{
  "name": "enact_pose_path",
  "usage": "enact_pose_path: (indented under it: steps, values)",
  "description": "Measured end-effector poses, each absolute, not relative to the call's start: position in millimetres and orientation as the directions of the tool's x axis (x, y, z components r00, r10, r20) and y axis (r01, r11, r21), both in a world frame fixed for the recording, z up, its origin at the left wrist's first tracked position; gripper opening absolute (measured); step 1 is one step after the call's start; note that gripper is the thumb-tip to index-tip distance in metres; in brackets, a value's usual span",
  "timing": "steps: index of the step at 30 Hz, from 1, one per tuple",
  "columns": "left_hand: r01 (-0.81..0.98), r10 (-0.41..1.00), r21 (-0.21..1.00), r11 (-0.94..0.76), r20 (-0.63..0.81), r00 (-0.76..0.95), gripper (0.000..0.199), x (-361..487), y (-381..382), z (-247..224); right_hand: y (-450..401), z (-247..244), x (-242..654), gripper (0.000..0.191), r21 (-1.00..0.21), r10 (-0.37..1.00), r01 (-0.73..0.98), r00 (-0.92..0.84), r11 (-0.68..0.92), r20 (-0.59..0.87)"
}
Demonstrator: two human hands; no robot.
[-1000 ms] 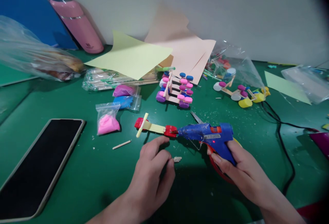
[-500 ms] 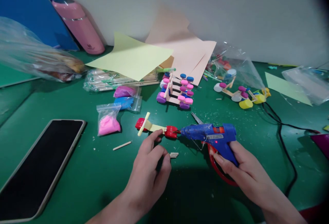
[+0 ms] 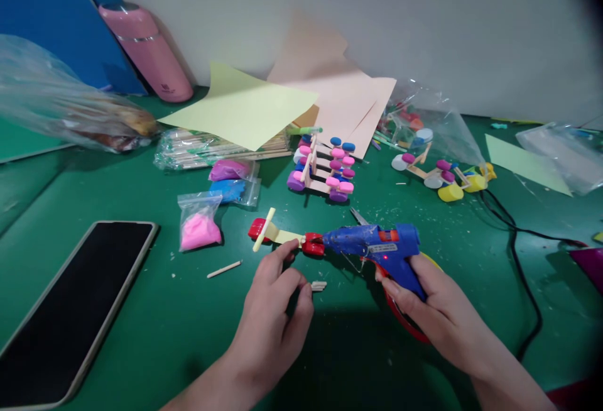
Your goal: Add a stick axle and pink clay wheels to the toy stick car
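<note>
A blue glue gun [image 3: 372,241] is in my right hand [image 3: 433,301], its fingers wrapped around the handle and a small red light lit on its body. The nozzle touches or nearly touches the red end [image 3: 314,244] of a small toy-like model. That model has a pale yellow strip [image 3: 288,236], a yellow crosswise stick [image 3: 264,230] and another red block [image 3: 257,229] at its far left. My left hand [image 3: 273,317] rests its index fingertip on the strip, thumb apart from it. Near the thumb lie several short stick pieces [image 3: 319,286]. Red-handled scissors [image 3: 358,216] lie partly hidden beneath the glue gun.
A phone [image 3: 70,310] lies at left, near clay packets [image 3: 200,229]. Behind stand a model with pink and purple wheels [image 3: 325,172], a second model [image 3: 436,175], paper sheets [image 3: 240,100], bagged sticks [image 3: 188,150] and a pink bottle [image 3: 148,53]. A black cord [image 3: 532,298] runs along the right.
My right hand has moved the glue gun slightly left, so its nozzle now overlaps the model's red end. The left hand and the model have stayed nearly still.
</note>
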State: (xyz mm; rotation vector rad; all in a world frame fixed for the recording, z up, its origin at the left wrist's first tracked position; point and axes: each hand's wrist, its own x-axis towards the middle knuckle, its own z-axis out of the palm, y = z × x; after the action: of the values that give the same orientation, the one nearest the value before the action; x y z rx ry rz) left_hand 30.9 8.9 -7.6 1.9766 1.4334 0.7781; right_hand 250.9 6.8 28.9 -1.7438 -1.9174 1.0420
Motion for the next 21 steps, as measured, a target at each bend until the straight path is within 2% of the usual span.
enact_pose_path:
  steps: [6,12,21]
  values:
    - [0.625,0.961,0.739,-0.251,0.115,0.251,0.015,31.5,9.4,-7.8,3.7,28.0,252.8,0.013,-0.724,0.96,0.69,-0.199,-0.006,-0.198]
    - [0.624,0.959,0.739,-0.256,0.112,0.261,0.014,30.1,7.7,-8.1,4.8,27.7,251.2,0.016,-0.723,0.955,0.689,-0.186,-0.042,-0.233]
    - [0.616,0.956,0.744,-0.257,0.104,0.273,0.013,30.2,8.0,-9.6,3.4,28.4,253.3,0.014,-0.727,0.957,0.686,-0.203,-0.014,-0.209]
